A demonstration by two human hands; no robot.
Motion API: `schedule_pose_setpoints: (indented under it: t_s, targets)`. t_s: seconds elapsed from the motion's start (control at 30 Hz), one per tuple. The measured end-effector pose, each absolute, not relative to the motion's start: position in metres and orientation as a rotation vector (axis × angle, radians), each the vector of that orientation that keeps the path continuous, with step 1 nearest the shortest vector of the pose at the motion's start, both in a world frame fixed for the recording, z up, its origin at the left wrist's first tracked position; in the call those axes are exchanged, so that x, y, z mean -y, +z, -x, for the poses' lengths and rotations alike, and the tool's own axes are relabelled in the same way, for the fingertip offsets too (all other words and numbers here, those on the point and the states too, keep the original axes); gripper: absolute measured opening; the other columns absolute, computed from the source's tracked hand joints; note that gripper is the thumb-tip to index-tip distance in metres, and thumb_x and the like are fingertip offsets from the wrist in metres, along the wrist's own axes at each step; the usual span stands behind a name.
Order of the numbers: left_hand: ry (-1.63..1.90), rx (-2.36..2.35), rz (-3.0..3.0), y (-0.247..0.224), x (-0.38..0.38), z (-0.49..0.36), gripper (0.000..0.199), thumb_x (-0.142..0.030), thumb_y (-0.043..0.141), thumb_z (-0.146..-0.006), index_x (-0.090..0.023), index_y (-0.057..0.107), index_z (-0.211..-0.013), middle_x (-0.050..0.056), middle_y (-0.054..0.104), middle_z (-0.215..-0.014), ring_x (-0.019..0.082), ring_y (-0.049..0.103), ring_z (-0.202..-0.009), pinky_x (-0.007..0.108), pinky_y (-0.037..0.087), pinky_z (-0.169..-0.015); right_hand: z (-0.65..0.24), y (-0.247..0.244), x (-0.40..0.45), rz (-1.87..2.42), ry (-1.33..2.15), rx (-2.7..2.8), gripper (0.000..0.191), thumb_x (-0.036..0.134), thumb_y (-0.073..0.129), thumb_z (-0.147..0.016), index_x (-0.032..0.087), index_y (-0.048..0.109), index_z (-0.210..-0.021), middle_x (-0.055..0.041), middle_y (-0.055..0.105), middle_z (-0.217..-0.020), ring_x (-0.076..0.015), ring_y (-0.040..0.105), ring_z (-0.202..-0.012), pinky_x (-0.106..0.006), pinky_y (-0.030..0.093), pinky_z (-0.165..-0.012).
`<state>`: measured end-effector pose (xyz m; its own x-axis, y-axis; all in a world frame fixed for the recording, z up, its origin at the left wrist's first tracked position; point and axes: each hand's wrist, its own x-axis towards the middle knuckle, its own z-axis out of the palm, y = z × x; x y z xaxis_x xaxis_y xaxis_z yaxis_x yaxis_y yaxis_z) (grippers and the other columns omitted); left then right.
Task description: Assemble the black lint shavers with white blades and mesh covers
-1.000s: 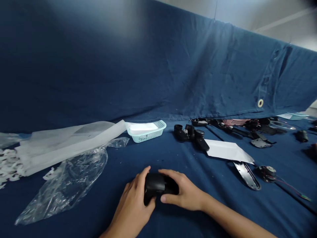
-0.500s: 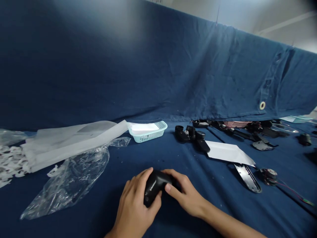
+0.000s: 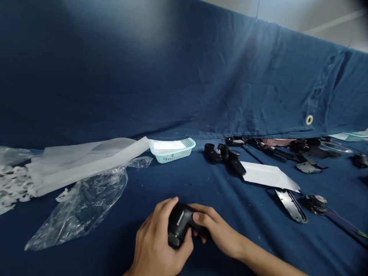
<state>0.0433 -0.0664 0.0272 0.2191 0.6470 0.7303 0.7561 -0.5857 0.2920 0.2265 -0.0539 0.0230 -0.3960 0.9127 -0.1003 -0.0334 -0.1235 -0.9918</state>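
Observation:
Between my hands is a black pistol-shaped device [image 3: 180,221] with white lettering on its side and a ribbed round end facing me. It looks like a small massage gun, but its kind is not certain. My left hand [image 3: 161,237] wraps around the barrel from the left, thumb beneath the ribbed end. On the other side, my right hand [image 3: 214,228] grips the handle, its thumb resting on top near the bend. Much of the handle is hidden by the right fingers. Both hands are low over the blue cloth [image 3: 161,184].
To the left lie a clear plastic bag [image 3: 94,209], white foam sheets [image 3: 86,165] and small white pieces [image 3: 15,184]. Ahead stands a light-blue basket [image 3: 174,156]. On the right are black parts [image 3: 224,155], white paper [image 3: 267,175], a shell [image 3: 291,205] and a wired motor [image 3: 316,203]. A blue curtain [image 3: 172,76] hangs behind.
The device has turned in my hands, so its ribbed end now shows towards me and its handle points right. My right fingers have shifted along the handle. The view has moved slightly.

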Motion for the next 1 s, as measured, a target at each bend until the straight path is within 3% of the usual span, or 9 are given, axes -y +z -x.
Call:
schedule_pose_setpoints:
  t_s: [0.1, 0.27, 0.43, 0.77, 0.9, 1.0]
  targets:
    - [-1.268, 1.514, 2.370, 0.027, 0.063, -0.041, 0.052, -0.029, 0.057, -0.083, -0.020, 0.041, -0.132, 0.013, 0.060, -0.120, 0.025, 0.067, -0.102, 0.038, 0.061, -0.081, -0.229, 0.027, 0.050, 1.037, 1.621, 1.381, 0.047, 0.054, 0.057, -0.088, 0.020, 0.067, -0.119, -0.0049, 0.063, -0.088, -0.0157, 0.056, -0.076, -0.023, 0.044, -0.056]
    - [-1.276, 1.693, 2.415, 0.021, 0.051, -0.033, 0.042, -0.031, 0.053, -0.089, -0.023, 0.042, -0.129, 0.011, 0.058, -0.125, 0.025, 0.065, -0.109, 0.043, 0.059, -0.088, -0.237, 0.029, 0.044, 0.973, 1.646, 1.249, 0.046, 0.040, 0.068, -0.082, 0.026, 0.062, -0.125, -0.0075, 0.059, -0.119, -0.0206, 0.058, -0.096, -0.027, 0.051, -0.065]
    - [-1.347, 1.776, 2.445, 0.018, 0.046, -0.031, 0.039, -0.029, 0.055, -0.087, -0.025, 0.046, -0.125, 0.008, 0.062, -0.119, 0.024, 0.065, -0.107, 0.044, 0.057, -0.089, -0.238, 0.024, 0.041, 0.955, 1.679, 1.346, 0.059, 0.030, 0.077, -0.074, 0.028, 0.058, -0.130, -0.0059, 0.054, -0.118, -0.0145, 0.058, -0.081, -0.025, 0.049, -0.060]
    - [-1.343, 1.741, 2.433, 0.014, 0.045, -0.028, 0.039, -0.029, 0.055, -0.086, -0.026, 0.047, -0.123, 0.007, 0.063, -0.118, 0.024, 0.066, -0.105, 0.042, 0.057, -0.087, -0.234, 0.020, 0.039, 1.031, 1.576, 1.492, 0.049, 0.027, 0.062, -0.085, 0.022, 0.054, -0.133, -0.0019, 0.062, -0.088, -0.0141, 0.056, -0.075, -0.026, 0.044, -0.062]
    - [-1.344, 1.757, 2.486, 0.015, 0.044, -0.029, 0.039, -0.032, 0.055, -0.087, -0.026, 0.047, -0.125, 0.008, 0.061, -0.121, 0.026, 0.064, -0.109, 0.045, 0.054, -0.091, -0.236, 0.020, 0.040, 1.021, 1.560, 1.480, 0.049, 0.028, 0.063, -0.083, 0.024, 0.055, -0.131, -0.0044, 0.060, -0.101, -0.0148, 0.056, -0.077, -0.027, 0.044, -0.062]
    - [-1.384, 1.821, 2.545, 0.015, 0.045, -0.030, 0.042, -0.032, 0.055, -0.087, -0.026, 0.045, -0.127, 0.010, 0.059, -0.124, 0.027, 0.061, -0.113, 0.048, 0.050, -0.097, -0.237, 0.021, 0.041, 1.028, 1.465, 1.496, 0.056, 0.030, 0.070, -0.078, 0.027, 0.053, -0.131, -0.0052, 0.054, -0.115, -0.0179, 0.057, -0.089, -0.033, 0.047, -0.074]
